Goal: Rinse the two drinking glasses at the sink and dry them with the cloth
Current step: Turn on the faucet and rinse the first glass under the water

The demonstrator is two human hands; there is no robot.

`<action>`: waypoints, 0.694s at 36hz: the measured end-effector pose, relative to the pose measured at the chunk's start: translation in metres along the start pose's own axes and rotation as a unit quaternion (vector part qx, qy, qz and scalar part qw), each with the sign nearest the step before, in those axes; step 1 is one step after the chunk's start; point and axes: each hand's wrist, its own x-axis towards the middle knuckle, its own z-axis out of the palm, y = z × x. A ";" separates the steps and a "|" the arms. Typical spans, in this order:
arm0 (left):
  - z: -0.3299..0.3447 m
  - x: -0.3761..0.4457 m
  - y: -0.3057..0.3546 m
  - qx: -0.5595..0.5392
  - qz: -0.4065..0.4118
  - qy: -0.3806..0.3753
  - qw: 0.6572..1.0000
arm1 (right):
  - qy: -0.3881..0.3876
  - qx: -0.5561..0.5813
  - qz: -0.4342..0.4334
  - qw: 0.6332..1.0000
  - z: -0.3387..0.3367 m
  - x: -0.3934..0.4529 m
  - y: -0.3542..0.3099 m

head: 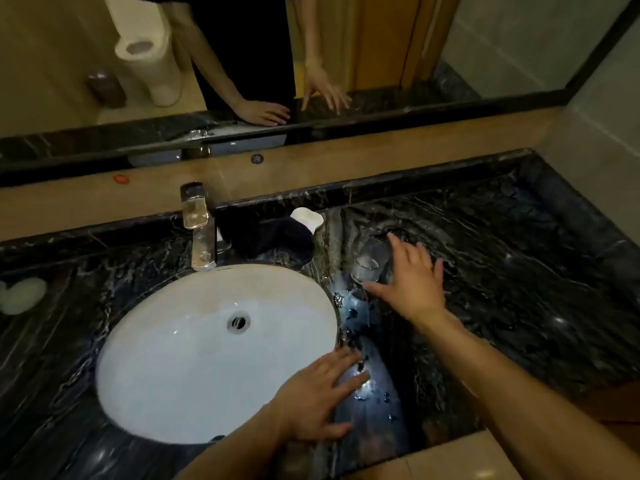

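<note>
Two clear drinking glasses stand on the dark marble counter right of the sink: a near glass [365,269] and a second glass [375,242] just behind it, hard to make out. My right hand [412,284] hovers beside them with fingers spread, its thumb below the near glass, holding nothing. My left hand [320,393] rests flat, fingers straight, on the counter at the sink's right rim. A dark cloth [273,239] lies behind the white oval sink [145,372], right of the chrome tap [201,230].
A white soap dish [307,216] sits by the cloth. Water drops [356,313] wet the counter between my hands. A pale object [20,294] lies at the far left. A mirror [381,46] runs along the back wall above a tan ledge [311,168].
</note>
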 end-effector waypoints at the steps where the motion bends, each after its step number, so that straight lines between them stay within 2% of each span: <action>1: 0.004 0.001 -0.003 -0.016 0.009 -0.011 1.000 | -0.011 -0.012 0.013 1.000 0.000 0.008 -0.002; 5: 0.017 0.003 -0.004 -0.020 0.013 -0.016 1.000 | -0.048 -0.079 0.004 0.996 0.004 0.033 -0.009; 9: 0.020 0.004 -0.001 -0.003 0.012 -0.016 1.000 | -0.065 -0.098 -0.006 0.993 0.010 0.049 -0.010; 14: 0.021 0.004 0.000 0.026 0.008 -0.005 1.000 | -0.052 -0.086 -0.001 0.995 0.012 0.057 -0.008; 21: 0.016 0.004 0.001 0.038 -0.001 -0.041 0.998 | -0.027 -0.049 0.002 0.998 0.020 0.060 -0.008; 25: 0.013 0.002 0.008 0.046 -0.020 -0.040 0.998 | 0.002 -0.034 -0.043 0.998 0.020 0.060 -0.011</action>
